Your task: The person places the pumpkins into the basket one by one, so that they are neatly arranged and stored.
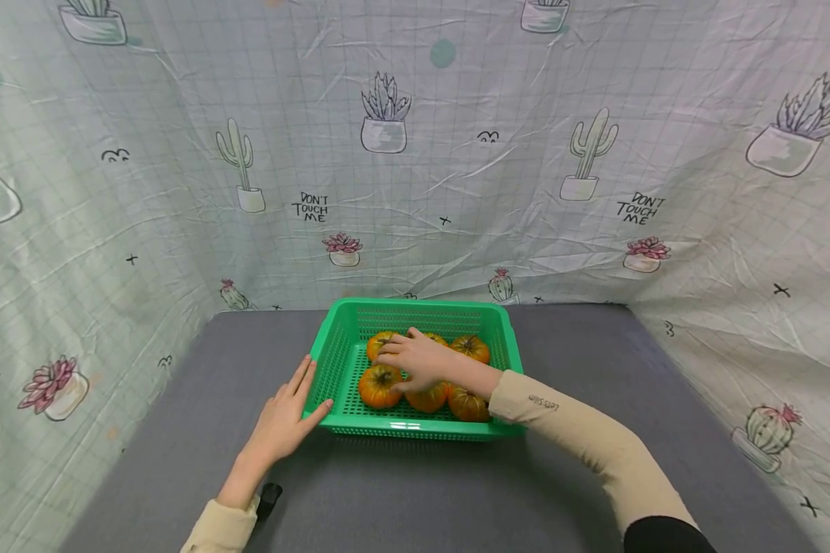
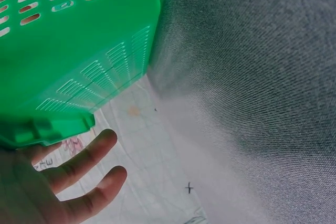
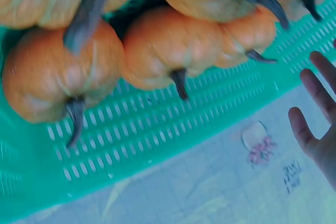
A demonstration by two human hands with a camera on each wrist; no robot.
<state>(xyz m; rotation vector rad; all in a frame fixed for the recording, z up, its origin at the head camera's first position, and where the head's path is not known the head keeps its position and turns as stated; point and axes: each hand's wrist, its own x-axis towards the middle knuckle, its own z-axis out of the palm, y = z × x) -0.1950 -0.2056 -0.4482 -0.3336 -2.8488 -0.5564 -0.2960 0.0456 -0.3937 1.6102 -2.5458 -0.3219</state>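
A green plastic basket (image 1: 422,427) with slotted walls stands on the table and contains several small orange pumpkins (image 1: 379,386) with dark stems. My left hand (image 1: 285,418) lies along the basket's left rim, thumb at the front corner; in the left wrist view its fingers stretch out beside the rim, uncurled. Above the pumpkins, reaching in from the right, is my right hand (image 1: 423,361). Its fingers are spread and fairly straight in the right wrist view, with nothing held. It partly covers the middle pumpkins. Whether it touches one I cannot tell.
The grey cloth-covered table (image 1: 401,499) extends on every side of the basket. Behind it and at both sides hangs a pale curtain (image 1: 443,177) printed with potted cacti. A black band or strap (image 1: 268,499) shows at the left wrist.
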